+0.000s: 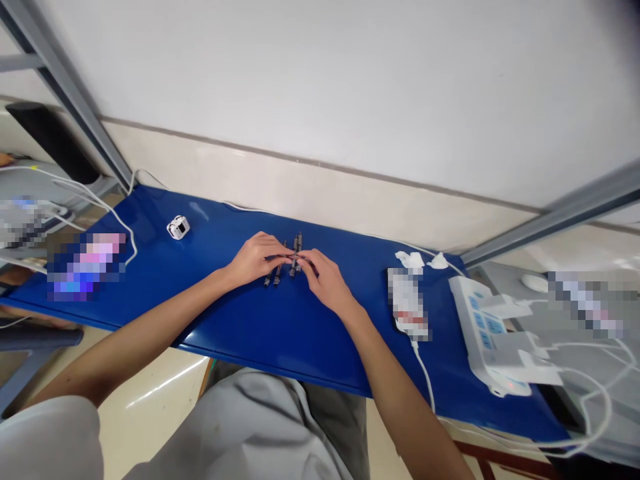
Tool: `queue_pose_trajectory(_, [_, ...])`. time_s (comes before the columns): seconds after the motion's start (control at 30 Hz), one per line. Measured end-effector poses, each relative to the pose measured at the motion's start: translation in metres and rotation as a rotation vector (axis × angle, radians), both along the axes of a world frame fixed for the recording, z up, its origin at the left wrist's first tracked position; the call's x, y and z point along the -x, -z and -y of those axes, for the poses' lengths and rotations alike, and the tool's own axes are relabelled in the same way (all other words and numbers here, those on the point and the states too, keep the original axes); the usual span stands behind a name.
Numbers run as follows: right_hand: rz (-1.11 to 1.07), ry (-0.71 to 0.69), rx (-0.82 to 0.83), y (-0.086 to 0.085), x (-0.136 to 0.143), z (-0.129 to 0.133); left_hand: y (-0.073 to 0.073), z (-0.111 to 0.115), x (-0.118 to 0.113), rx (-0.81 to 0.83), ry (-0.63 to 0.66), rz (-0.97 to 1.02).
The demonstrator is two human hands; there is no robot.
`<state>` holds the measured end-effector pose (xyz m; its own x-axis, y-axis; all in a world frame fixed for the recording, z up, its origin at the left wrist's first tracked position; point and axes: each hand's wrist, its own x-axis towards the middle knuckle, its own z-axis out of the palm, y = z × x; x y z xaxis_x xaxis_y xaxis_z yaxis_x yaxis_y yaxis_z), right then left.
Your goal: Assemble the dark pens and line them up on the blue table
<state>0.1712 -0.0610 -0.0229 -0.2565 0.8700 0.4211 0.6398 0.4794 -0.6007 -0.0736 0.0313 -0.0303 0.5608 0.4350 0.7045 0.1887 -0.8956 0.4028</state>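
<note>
Several dark pens lie roughly parallel on the blue table, some under my fingers. My left hand comes in from the left, its thumb and fingers pinched on one end of a small dark pen-like piece. From the right, my right hand pinches the other end of that piece. The fingertips of both hands nearly meet above the pens, and they partly hide what is held.
A small white device sits at the back left, with a blurred phone further left. To the right are crumpled tissues, a charging phone and a white power strip with cables.
</note>
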Motion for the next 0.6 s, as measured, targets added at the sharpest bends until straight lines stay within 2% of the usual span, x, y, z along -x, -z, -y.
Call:
queue_pose_trajectory(0.1, [-0.032,0.017,0.038,0.0007,0.0005,0.0006,0.0027,-0.0011,0.0003,0.0,-0.001,-0.014])
queue_pose_trajectory(0.23, [0.01,-0.024,-0.01,-0.001,0.0009,0.001,0.0036,-0.0016,0.0006,0.001,0.004,-0.011])
queue_pose_trajectory(0.4, [-0.035,0.038,0.014,-0.0015,0.0026,0.0019,0.0035,-0.0019,0.0009,-0.019,-0.003,-0.012])
queue_pose_trajectory(0.6, [-0.005,0.021,-0.013,-0.0018,0.0029,0.0014,0.0035,-0.0015,0.0014,-0.011,-0.005,-0.031])
